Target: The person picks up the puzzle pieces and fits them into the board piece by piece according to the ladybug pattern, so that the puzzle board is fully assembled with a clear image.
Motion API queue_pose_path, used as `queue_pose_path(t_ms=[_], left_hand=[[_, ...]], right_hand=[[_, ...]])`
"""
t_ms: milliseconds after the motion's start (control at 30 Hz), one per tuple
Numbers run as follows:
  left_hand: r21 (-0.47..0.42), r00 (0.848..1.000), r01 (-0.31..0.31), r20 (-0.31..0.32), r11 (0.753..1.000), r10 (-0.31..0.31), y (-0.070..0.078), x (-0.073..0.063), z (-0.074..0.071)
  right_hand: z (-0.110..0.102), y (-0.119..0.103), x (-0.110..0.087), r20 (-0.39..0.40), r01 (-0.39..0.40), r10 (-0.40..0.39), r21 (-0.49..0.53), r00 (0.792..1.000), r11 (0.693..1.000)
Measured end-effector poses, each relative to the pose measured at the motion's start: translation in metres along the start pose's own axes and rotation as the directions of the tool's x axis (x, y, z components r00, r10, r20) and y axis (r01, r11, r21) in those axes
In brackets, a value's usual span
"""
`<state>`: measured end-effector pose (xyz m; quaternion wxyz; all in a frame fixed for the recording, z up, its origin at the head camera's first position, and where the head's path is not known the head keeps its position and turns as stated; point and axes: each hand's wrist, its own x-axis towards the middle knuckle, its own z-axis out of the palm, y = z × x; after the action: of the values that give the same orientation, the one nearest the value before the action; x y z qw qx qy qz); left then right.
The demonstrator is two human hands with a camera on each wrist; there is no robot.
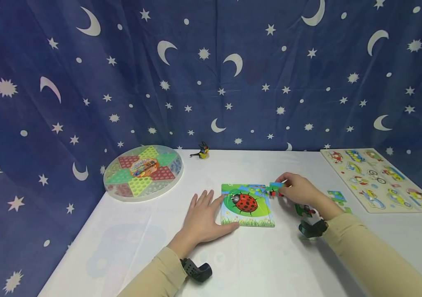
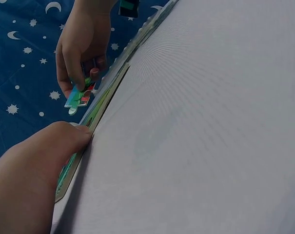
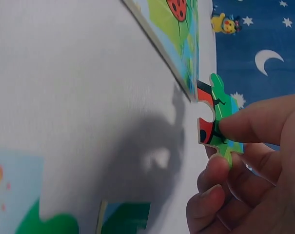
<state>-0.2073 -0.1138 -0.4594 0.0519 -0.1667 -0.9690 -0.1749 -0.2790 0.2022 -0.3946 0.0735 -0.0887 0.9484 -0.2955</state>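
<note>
Over the white bench (image 1: 255, 264), my right hand (image 1: 302, 190) is pinching a green-and-red jigsaw piece (image 1: 275, 187), my unclenched left hand (image 1: 201, 220) touching the square ladybird puzzle (image 1: 248, 222).

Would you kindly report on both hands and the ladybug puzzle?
Left hand touching ladybug board. Right hand pinching raised puzzle piece. Nothing seen blocking the piece.
</note>
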Motion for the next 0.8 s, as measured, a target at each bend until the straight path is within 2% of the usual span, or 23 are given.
queue_pose_path(t_ms=[433,800], left_hand=[[0.002,1.000,-0.007,0.010,1.000,0.007,0.000,0.000,-0.001],[-0.011,1.000,-0.015,-0.012,1.000,0.014,0.000,-0.001,-0.001]], right_hand=[[0.013,-0.013,0.005,0.015,0.035,-0.035,0.008,0.999,0.999],[0.019,-0.020,0.005,0.027,0.045,-0.046,0.014,0.999,0.999]])
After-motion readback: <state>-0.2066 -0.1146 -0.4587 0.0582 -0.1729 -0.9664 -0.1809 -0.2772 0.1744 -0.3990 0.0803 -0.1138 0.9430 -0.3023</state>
